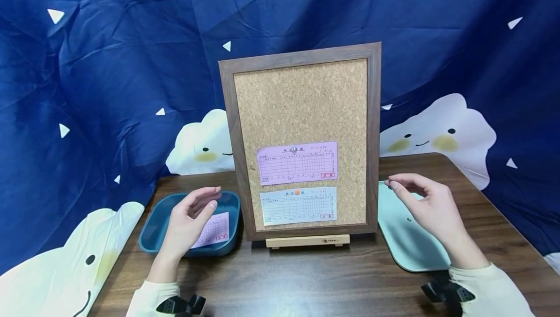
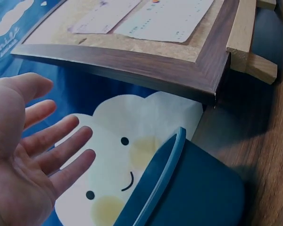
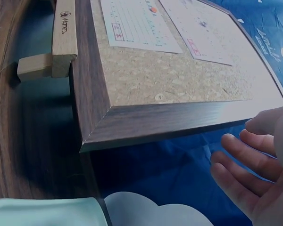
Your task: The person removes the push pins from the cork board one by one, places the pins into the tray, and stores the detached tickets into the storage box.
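My left hand (image 1: 187, 222) hovers over the teal bin (image 1: 150, 248), fingers relaxed and apart, as the left wrist view also shows. Inside the bin lies a pink printed slip (image 1: 217, 229), partly hidden by that hand. On the right, my right hand (image 1: 426, 205) is above the mint tray (image 1: 420, 254). Its fingers bend loosely, and I see nothing in them in the right wrist view. Between the hands stands a framed corkboard (image 1: 302, 103). A purple slip (image 1: 297, 164) is pinned to it with a pale pushpin (image 1: 294, 149); below hangs a light blue slip (image 1: 299, 207) with an orange pushpin (image 1: 297, 192).
A wooden stand (image 1: 307, 241) supports the board on the brown wooden table (image 1: 284, 283). One small dark object (image 1: 409, 219) is on the mint tray. Behind everything hangs a blue curtain (image 1: 297, 10) with clouds and white triangles.
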Demonstrator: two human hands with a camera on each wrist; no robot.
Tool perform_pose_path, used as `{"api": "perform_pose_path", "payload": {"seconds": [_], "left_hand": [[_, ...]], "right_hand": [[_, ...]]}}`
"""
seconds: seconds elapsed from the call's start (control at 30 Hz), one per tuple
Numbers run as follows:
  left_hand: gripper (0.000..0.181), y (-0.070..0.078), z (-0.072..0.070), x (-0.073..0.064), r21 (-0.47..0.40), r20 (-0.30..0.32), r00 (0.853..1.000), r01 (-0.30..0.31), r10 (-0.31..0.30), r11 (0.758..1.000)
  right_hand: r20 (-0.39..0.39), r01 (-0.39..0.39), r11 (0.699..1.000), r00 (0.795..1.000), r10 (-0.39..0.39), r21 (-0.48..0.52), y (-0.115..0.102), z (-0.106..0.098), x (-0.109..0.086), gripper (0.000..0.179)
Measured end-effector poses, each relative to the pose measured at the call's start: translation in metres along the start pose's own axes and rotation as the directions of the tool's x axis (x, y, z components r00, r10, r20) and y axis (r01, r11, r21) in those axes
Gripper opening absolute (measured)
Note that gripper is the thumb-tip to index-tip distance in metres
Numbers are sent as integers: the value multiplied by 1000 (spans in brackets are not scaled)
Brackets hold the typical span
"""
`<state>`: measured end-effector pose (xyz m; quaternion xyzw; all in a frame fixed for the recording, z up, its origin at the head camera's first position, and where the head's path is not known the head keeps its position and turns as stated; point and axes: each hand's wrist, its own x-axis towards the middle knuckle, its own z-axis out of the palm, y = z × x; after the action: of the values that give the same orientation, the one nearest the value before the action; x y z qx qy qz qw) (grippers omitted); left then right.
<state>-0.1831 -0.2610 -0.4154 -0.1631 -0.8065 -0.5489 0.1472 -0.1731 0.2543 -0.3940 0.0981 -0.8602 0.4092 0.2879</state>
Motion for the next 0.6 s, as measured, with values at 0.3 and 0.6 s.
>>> {"api": "perform_pose_path", "payload": {"seconds": [0.3,0.6], "left_hand": [[36,1,7,2,-18,33,999,-29,30,999],[36,6,12,7,-15,36,997,-72,73,997]], "right_hand": [[25,4,1000,1000,-5,30,-10,4,3,14],[34,17,999,999,-19,42,-19,5,6,14]]}}
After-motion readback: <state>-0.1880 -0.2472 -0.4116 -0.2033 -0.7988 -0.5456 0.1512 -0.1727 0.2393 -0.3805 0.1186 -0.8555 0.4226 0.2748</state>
